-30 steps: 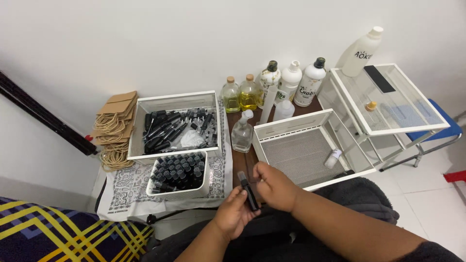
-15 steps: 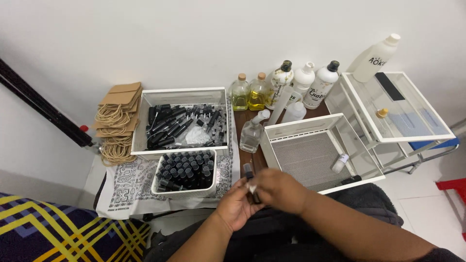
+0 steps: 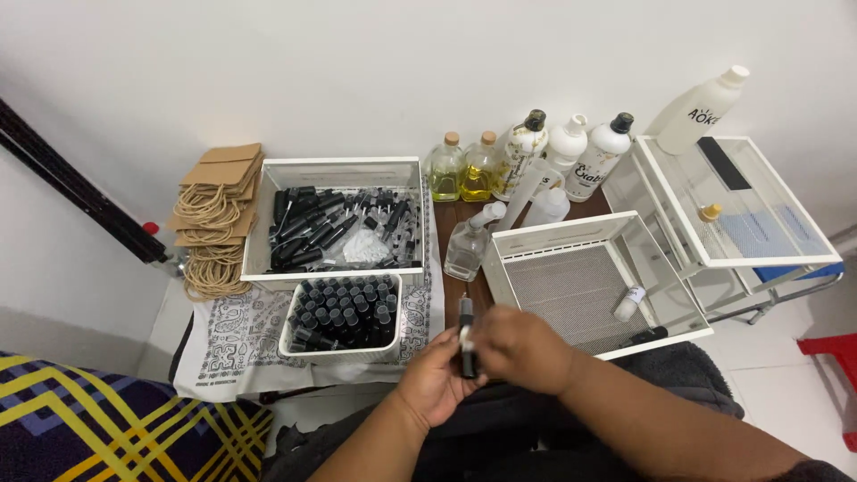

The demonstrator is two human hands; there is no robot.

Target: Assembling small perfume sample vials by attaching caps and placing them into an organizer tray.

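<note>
At the lower centre of the frame, both hands meet over a slim black spray vial (image 3: 465,344), which now stands upright between them — a second ago it lay more tilted in the grip, with the hands lower and nearer the bottom edge. The left hand (image 3: 435,382) wraps its fingers around the vial's lower body, while the right hand (image 3: 520,346) closes over its upper side, thumb and fingers pinched near a white band; the cap end pokes up above both. Judging by this shift, the work on this one vial is in mid-course — the piece is being turned or fitted rather than set down. Just left of the hands sits a small white tray (image 3: 343,351) packed with capped black vials, and behind it a larger white bin (image 3: 332,168) of loose black parts. To the right, a white mesh basket (image 3: 585,230) holds a single small white bottle (image 3: 630,303).
</note>
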